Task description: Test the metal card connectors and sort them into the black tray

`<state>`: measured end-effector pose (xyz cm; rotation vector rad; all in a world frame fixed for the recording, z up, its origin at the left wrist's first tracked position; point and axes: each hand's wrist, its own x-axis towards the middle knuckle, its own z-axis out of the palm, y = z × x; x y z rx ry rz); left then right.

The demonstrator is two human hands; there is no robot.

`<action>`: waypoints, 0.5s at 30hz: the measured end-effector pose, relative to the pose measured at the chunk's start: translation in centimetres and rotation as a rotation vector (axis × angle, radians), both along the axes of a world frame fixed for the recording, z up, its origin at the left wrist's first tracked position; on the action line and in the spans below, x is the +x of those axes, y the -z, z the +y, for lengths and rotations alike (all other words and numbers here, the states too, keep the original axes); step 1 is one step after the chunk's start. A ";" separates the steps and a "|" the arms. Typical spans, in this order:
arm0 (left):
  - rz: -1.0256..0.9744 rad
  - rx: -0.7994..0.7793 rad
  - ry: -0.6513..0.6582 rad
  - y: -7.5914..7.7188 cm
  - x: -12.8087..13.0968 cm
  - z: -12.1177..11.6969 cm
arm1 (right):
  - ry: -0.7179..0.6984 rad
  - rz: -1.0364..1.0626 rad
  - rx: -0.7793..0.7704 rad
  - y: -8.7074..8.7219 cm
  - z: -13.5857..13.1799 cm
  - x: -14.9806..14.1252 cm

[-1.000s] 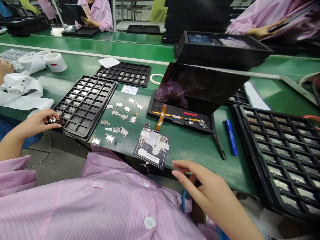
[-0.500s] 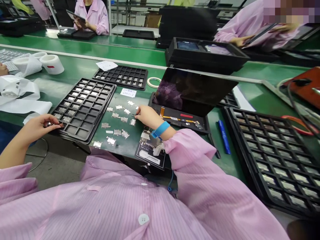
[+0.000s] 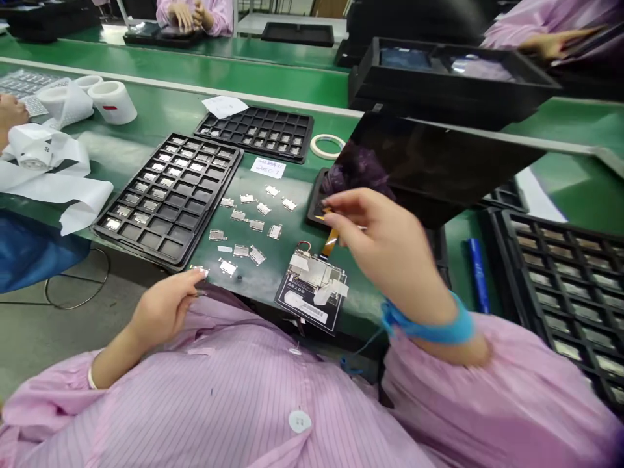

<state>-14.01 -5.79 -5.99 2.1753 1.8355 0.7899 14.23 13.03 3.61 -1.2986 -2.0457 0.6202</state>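
My right hand [image 3: 385,240] is closed in a pinch on an orange flex cable [image 3: 330,243], which rises from a small circuit board [image 3: 312,276] with pale tape pieces and a black label area. Behind this hand a dark screen [image 3: 424,169] stands tilted up, its lower part partly hidden. My left hand [image 3: 163,305] is at the table's front edge, fingers pressed together; its fingertips touch or nearly touch a small metal part [image 3: 199,271]. What its fingers hold is hidden. Several similar metal parts [image 3: 240,251] lie loose between the board and a black compartment tray [image 3: 175,250].
Another black tray [image 3: 205,127] lies farther back, near a tape ring [image 3: 327,147] and a handwritten label [image 3: 268,168]. White rolls [image 3: 113,103] stand at left. On the right are a blue pen-like tool [image 3: 478,276] and a filled tray [image 3: 524,296]. Co-workers sit across the bench.
My left hand has moved right from the tray to the table edge. My right hand has left the loose metal parts and moved right and up onto the flex cable. The view has shifted.
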 end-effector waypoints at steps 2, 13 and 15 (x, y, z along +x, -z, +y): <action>0.026 0.018 0.043 2.0 0.9 -0.2 | 0.035 0.055 0.042 -0.9 -2.6 2.2; 0.249 0.128 0.130 3.0 2.6 2.8 | 0.340 0.196 -0.092 3.1 -8.6 9.1; 0.237 0.114 0.133 2.9 2.8 3.6 | 0.370 0.232 -0.111 3.4 -9.2 9.8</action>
